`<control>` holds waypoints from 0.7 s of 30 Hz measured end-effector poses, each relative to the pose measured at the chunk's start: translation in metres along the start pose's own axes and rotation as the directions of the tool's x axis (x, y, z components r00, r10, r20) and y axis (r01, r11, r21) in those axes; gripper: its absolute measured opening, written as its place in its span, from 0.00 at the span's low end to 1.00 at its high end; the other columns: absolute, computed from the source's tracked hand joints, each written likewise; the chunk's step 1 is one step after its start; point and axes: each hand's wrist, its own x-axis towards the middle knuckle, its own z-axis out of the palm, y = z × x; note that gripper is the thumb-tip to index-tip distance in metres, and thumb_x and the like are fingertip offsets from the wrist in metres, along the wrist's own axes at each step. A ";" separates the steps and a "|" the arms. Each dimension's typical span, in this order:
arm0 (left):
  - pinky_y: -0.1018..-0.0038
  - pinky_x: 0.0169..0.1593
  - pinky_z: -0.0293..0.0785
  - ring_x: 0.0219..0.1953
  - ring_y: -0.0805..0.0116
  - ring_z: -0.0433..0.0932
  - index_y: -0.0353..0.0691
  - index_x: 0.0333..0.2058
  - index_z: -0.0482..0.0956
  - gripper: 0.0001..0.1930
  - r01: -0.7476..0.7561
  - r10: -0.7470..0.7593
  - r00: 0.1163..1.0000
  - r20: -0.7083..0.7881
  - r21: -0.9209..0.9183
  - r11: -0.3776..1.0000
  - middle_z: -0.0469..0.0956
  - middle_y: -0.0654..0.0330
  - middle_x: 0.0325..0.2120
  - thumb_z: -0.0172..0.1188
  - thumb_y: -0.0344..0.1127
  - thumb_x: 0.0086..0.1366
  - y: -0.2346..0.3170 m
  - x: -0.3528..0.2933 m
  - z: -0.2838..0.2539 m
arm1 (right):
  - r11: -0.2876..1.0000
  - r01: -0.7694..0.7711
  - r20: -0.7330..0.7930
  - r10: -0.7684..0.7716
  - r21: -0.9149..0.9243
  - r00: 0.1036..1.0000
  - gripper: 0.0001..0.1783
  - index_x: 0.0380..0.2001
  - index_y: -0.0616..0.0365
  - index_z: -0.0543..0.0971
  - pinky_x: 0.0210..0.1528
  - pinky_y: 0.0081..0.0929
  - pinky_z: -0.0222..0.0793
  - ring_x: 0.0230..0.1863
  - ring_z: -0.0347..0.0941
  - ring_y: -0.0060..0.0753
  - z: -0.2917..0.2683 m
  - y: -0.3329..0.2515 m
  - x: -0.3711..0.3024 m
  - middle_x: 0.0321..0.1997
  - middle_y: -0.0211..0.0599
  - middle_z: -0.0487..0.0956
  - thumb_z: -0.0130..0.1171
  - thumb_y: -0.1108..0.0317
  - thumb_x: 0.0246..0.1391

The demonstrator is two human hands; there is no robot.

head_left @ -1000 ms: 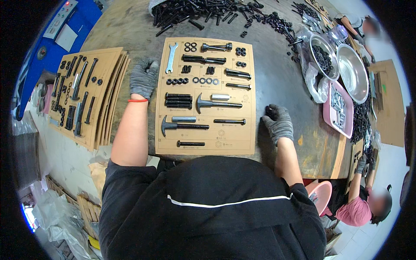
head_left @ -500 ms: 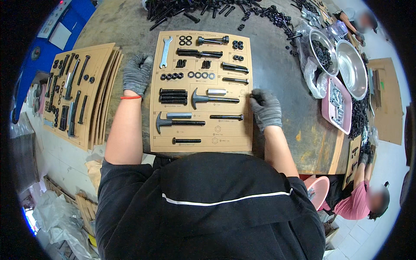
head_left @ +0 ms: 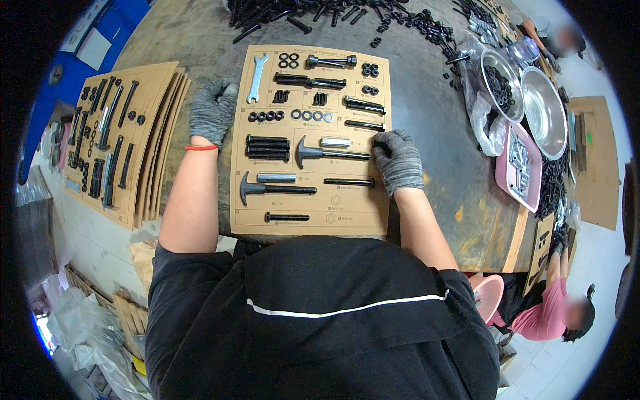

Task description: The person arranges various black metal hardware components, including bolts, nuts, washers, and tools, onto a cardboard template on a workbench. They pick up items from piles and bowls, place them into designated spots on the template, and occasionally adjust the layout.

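A brown cardboard sheet (head_left: 273, 213) lies in front of me with hardware laid out on it. It carries an open-end wrench (head_left: 256, 78), black bolts (head_left: 267, 148), washers (head_left: 317, 116), two black hammer-shaped pieces (head_left: 333, 154) and silver cylinders (head_left: 275, 178). Printed hexagon outlines show low on its right half. My right hand (head_left: 398, 160), in a grey glove, is over the sheet's right edge, fingers pinched together; whatever they hold is hidden. By the upper left edge, my gloved left hand (head_left: 213, 112) is curled on the table, and its palm cannot be seen.
Filled cardboard sheets (head_left: 127, 147) stand in a leaning stack at left. Loose bolts (head_left: 280, 15) are heaped along the back. At right are a bowl of nuts (head_left: 499, 83), an empty metal bowl (head_left: 543, 113) and a pink tray (head_left: 519, 163). A co-worker (head_left: 550, 303) is at lower right.
My right hand has moved left, from beside the sheet's right edge onto it, covering a printed hexagon outline. My left hand has stayed in place.
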 end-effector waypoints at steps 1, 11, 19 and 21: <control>0.75 0.41 0.73 0.33 0.71 0.76 0.31 0.40 0.78 0.13 -0.004 0.004 1.000 0.004 -0.003 1.000 0.80 0.56 0.32 0.62 0.34 0.59 0.001 0.000 0.000 | 1.000 -0.018 -0.012 0.018 0.019 1.000 0.11 0.34 0.55 0.80 0.43 0.33 0.72 0.37 0.74 0.44 0.000 -0.003 -0.001 0.36 0.42 0.76 0.62 0.75 0.43; 0.70 0.45 0.72 0.40 0.62 0.78 0.32 0.42 0.78 0.19 -0.071 0.065 0.997 0.040 0.182 0.981 0.80 0.50 0.37 0.60 0.43 0.61 0.001 0.002 -0.006 | 0.961 -0.108 0.026 0.119 -0.253 0.993 0.12 0.36 0.57 0.79 0.41 0.33 0.72 0.35 0.76 0.41 -0.012 -0.004 -0.020 0.32 0.43 0.77 0.64 0.70 0.46; 0.70 0.46 0.72 0.41 0.63 0.78 0.34 0.43 0.78 0.17 -0.034 0.027 0.999 0.040 0.164 0.986 0.81 0.52 0.39 0.61 0.40 0.61 0.014 -0.002 -0.004 | 0.966 0.257 0.315 -0.244 -0.001 0.917 0.12 0.37 0.56 0.76 0.41 0.37 0.71 0.37 0.74 0.46 -0.002 -0.061 -0.080 0.35 0.43 0.76 0.62 0.69 0.47; 0.70 0.46 0.72 0.41 0.63 0.78 0.35 0.43 0.78 0.16 -0.005 -0.002 0.998 0.062 0.118 0.993 0.80 0.53 0.39 0.61 0.40 0.61 0.009 0.002 -0.007 | 0.967 0.253 0.306 -0.246 0.017 0.920 0.14 0.38 0.57 0.76 0.42 0.36 0.71 0.40 0.73 0.48 0.003 -0.064 -0.081 0.36 0.44 0.76 0.62 0.68 0.47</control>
